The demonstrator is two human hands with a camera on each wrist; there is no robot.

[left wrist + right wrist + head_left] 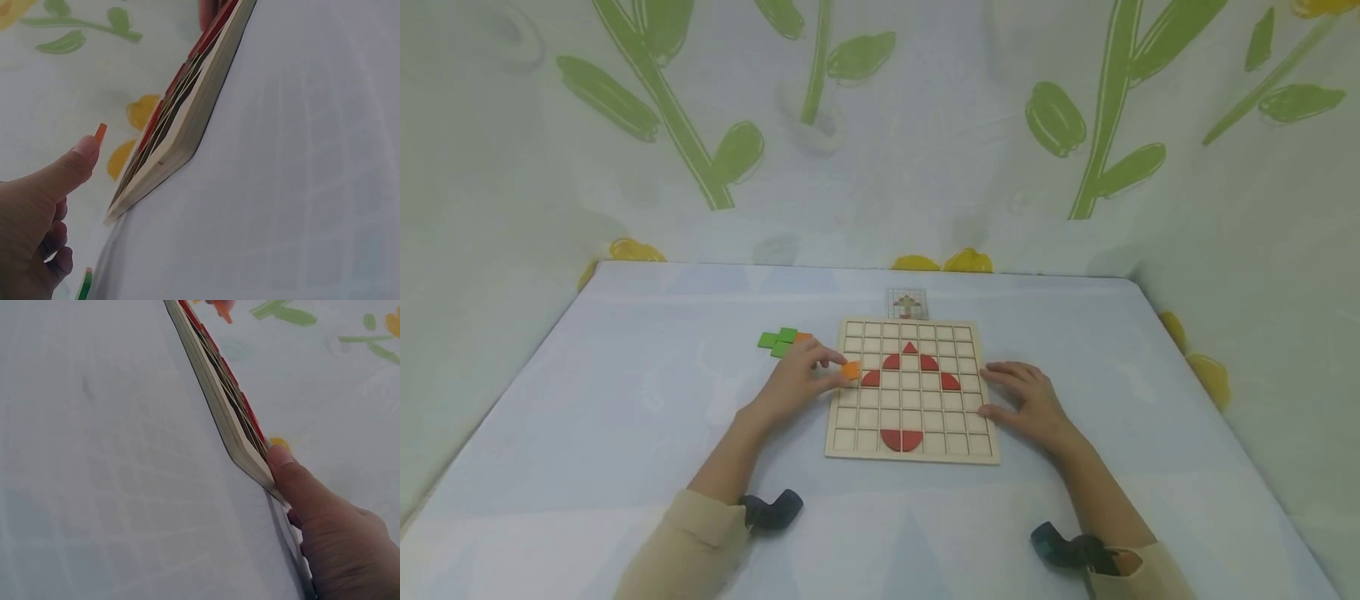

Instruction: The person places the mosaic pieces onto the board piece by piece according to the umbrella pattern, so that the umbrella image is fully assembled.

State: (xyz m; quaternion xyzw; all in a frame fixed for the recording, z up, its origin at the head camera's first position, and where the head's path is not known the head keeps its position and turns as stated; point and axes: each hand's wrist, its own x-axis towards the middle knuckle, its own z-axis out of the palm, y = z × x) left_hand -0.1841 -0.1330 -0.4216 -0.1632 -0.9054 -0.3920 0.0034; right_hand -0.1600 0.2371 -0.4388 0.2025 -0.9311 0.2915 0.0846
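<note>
My left hand (795, 382) pinches a small orange square tile (850, 370) between thumb and fingers, over the left edge of a wooden grid board (921, 451). In the left wrist view the same tile (100, 134) shows edge-on past the thumb tip. My right hand (1028, 403) rests its fingertips and thumb along the board's right edge. From the right wrist, the thumb (300, 485) lies against the board's corner side. On the board lie a red triangle (910, 347) and several red curved-edge pieces (891, 439), set in its cells.
Left of the board, several green tiles (767, 340) lie beside another orange tile (803, 337), partly behind the left hand. A small pattern card (907, 303) lies at the board's far edge. Pale walls with painted plants surround the table (625, 392) on the far side and sides.
</note>
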